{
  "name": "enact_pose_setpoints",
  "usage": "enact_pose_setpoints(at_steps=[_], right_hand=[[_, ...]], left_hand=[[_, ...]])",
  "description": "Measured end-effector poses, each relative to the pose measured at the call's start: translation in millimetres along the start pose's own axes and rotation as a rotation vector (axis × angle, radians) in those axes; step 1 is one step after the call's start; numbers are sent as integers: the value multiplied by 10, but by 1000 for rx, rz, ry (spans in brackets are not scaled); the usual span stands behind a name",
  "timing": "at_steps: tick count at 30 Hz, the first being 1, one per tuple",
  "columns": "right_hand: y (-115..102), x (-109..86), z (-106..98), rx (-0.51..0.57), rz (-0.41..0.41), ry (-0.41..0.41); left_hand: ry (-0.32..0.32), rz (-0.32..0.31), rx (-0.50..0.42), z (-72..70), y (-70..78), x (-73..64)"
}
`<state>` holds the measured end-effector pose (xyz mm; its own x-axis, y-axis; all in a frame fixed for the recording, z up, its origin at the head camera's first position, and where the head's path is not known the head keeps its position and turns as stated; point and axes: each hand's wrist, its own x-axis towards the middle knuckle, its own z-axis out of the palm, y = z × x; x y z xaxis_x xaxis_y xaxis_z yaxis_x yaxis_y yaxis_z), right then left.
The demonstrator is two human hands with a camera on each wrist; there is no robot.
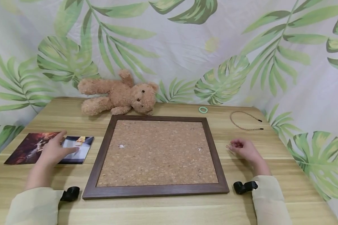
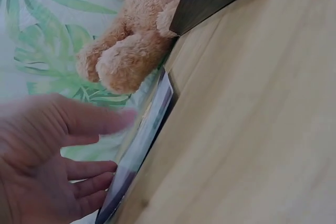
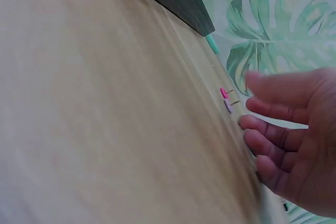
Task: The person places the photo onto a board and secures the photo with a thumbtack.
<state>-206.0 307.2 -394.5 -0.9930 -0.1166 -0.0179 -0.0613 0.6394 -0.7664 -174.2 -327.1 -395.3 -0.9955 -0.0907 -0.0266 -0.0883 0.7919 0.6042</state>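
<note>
My left hand (image 1: 54, 148) hovers over two prints at the left, its fingers spread and thumb pointing right. One is a dark red picture (image 1: 28, 148); the other, a blue-and-white picture with a yellow figure (image 1: 80, 142), partly lies under the hand. In the left wrist view, the lower fingers (image 2: 92, 184) meet the prints' edge. To the right of the frame, my right hand (image 1: 245, 149) has loosely bent fingers. Just before its fingertips lie a small pink piece (image 3: 224, 93) and a purple piece (image 3: 227, 106), each with a thin metal hook. No grip on them shows.
A brown-framed cork board (image 1: 160, 153) lies between the hands. Behind it are a teddy bear (image 1: 121, 95) on its side, a green ring (image 1: 203, 110) and a braided headband (image 1: 239, 126). A leaf-print cloth (image 1: 180, 47) hangs at the table's back.
</note>
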Motion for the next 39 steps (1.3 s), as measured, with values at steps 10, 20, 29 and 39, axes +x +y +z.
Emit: enact_pose_setpoints(at_steps=[10, 20, 29, 39], right_hand=[[80, 28, 75, -95, -55, 45], [10, 14, 95, -184, -40, 56], [-49, 4, 35, 50, 24, 92], [-237, 44, -146, 144, -77, 114]], left_hand=[[33, -5, 87, 15, 20, -54], [24, -110, 56, -16, 66, -95], [20, -124, -119, -61, -18, -81], [72, -218, -290, -155, -4, -10]])
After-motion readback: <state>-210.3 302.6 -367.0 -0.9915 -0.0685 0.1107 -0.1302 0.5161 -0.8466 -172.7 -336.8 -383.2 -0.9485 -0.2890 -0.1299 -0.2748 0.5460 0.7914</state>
